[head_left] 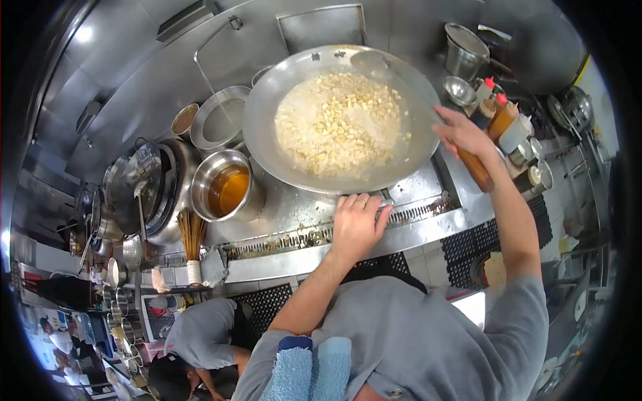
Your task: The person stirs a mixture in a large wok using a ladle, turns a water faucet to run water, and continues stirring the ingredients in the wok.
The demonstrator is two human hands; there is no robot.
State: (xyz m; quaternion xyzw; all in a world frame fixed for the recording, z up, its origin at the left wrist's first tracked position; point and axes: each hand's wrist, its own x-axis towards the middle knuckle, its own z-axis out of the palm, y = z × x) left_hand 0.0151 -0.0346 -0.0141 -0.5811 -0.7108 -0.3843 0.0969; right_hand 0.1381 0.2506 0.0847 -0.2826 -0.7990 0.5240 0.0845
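A wide metal wok (264, 144) rests on the stove, holding many pale diced pieces (341, 123) in cloudy liquid. My left hand (361, 224) is closed at the wok's near edge, its fingers curled near a short metal handle. On the right, my right hand (465, 134) is wrapped round a tool with a wooden handle (476, 172). The tool's metal part reaches toward the wok's right rim; its far end is hard to make out.
A metal pot of amber liquid (227, 190) and a bamboo brush (192, 234) stand left. Squeeze bottles (503, 120) and a lidded metal container (466, 52) are at right. A strainer (221, 117) lies behind the pot. A co-worker (200, 334) bends low at lower left.
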